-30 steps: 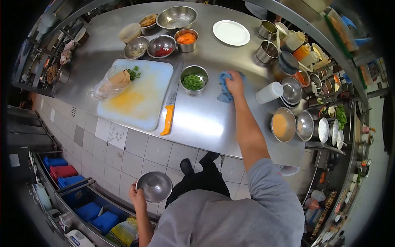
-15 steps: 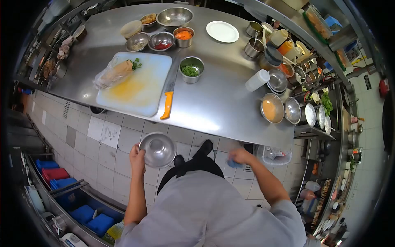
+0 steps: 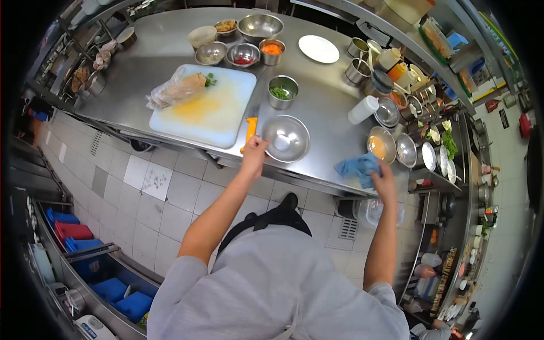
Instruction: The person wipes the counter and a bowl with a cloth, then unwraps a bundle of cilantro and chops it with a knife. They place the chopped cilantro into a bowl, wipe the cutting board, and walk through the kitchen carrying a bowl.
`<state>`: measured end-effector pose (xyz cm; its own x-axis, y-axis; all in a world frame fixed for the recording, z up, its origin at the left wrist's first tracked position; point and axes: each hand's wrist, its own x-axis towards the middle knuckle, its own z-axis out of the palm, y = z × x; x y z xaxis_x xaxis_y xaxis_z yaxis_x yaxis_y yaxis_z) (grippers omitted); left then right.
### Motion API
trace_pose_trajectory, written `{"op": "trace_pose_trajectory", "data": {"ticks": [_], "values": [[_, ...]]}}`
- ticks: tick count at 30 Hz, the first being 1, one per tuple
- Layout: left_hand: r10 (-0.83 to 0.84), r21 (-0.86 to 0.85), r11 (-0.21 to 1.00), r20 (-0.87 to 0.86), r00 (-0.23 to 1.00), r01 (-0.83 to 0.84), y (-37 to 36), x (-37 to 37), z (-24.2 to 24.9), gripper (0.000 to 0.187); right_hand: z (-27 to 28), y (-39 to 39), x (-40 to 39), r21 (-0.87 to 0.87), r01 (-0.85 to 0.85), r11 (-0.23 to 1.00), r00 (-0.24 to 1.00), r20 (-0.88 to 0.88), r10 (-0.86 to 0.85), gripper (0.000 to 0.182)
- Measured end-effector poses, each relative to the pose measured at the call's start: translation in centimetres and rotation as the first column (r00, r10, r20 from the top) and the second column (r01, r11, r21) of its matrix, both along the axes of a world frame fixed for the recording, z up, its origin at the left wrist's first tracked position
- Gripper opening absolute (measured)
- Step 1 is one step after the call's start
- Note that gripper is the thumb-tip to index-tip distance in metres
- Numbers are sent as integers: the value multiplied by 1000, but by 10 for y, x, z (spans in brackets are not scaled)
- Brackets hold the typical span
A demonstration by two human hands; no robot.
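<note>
The cloth (image 3: 358, 168) is coloured blue, the held bowl (image 3: 296, 148) silver-grey. The white board (image 3: 232, 122) is stained yellow. The knife handle (image 3: 251, 131) is coloured orange, the plate (image 3: 319, 49) white. The herbs (image 3: 279, 92) are tinted green, the sauce (image 3: 376, 147) pale orange. The shirt (image 3: 272, 277) is dyed grey, the trousers (image 3: 280, 218) black. The pale floor (image 3: 184, 187) is gridded by darker lines; one whiter tile (image 3: 156, 182) is marked with dark specks.
</note>
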<state>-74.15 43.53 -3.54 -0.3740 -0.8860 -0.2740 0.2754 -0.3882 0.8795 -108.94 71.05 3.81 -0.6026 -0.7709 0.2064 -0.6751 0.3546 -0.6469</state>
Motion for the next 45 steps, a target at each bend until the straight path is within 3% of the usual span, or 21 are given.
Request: {"op": "trace_pose_trajectory", "data": {"ticks": [1,2,3,4,5,8,11,13,15,17,18,20,23,26,28,30,32,35,37,39,45], "values": [[-22,-9,1000,9,1000,22,-2,-10,-1,23,-12,-10,3,30,-104,994,950,-294,109,41],[-44,-4,999,8,999,44,-6,-18,-4,24,-23,-18,5,89,-191,978,806,-555,208,42],[-65,8,998,9,998,65,-9,-24,-14,24,-25,-24,16,63,-167,984,943,-282,178,42],[-86,25,996,10,996,86,-11,-29,-21,25,-23,-31,36,52,-138,989,990,19,137,42],[-89,7,996,24,996,89,-9,-30,-20,23,-25,-35,54,57,-105,993,943,322,82,43],[-131,174,978,67,989,118,-9,-22,-38,19,-43,-48,79,-19,-48,999,678,733,46,39],[-166,123,981,136,977,150,-8,-8,-15,37,-70,-93,75,-114,-50,992,798,593,108,36],[-189,124,978,185,965,168,-16,-7,0,46,-48,-157,74,-117,-93,989,878,460,136,38],[-268,171,958,235,934,231,-29,-15,5,51,-39,-231,70,-182,-188,965,967,139,215,41],[-352,221,928,263,898,299,-40,-32,8,57,-43,-297,63,-123,-357,926,922,-207,328,37],[-385,210,919,302,872,334,-43,-43,8,59,-48,-325,58,-28,-412,911,882,-263,391,35],[-435,245,896,327,839,369,-52,-62,3,43,-64,-363,57,178,-499,848,777,-340,529,30],[-390,304,892,143,910,334,-66,-73,-40,28,-66,-393,52,201,-504,840,832,-148,535,29],[-329,347,891,44,943,294,-72,-72,-25,21,-39,-381,54,26,-418,908,908,32,418,31],[-342,361,878,9,940,316,-83,-73,-19,18,-13,-352,57,-24,-361,932,883,312,350,35],[-325,316,897,-3,946,309,-92,-81,-28,15,-3,-322,60,-69,-277,958,740,621,259,39],[-326,328,883,-87,942,336,-100,-89,-27,7,-1,-299,67,-119,-164,979,424,888,179,46],[-295,330,888,-125,947,320,-105,-100,-31,10,-42,-284,77,6,-4,1000,-112,994,-6,54],[-304,281,905,-96,948,319,-105,-105,-40,8,-79,-286,74,60,70,996,-216,975,-43,54],[-296,284,908,-88,951,309,-103,-107,-36,8,-81,-290,71,94,103,990,-284,957,-61,49],[-307,324,886,-130,943,333,-116,-121,-25,12,-11,-297,43,-166,139,976,-233,953,196,48]]}}
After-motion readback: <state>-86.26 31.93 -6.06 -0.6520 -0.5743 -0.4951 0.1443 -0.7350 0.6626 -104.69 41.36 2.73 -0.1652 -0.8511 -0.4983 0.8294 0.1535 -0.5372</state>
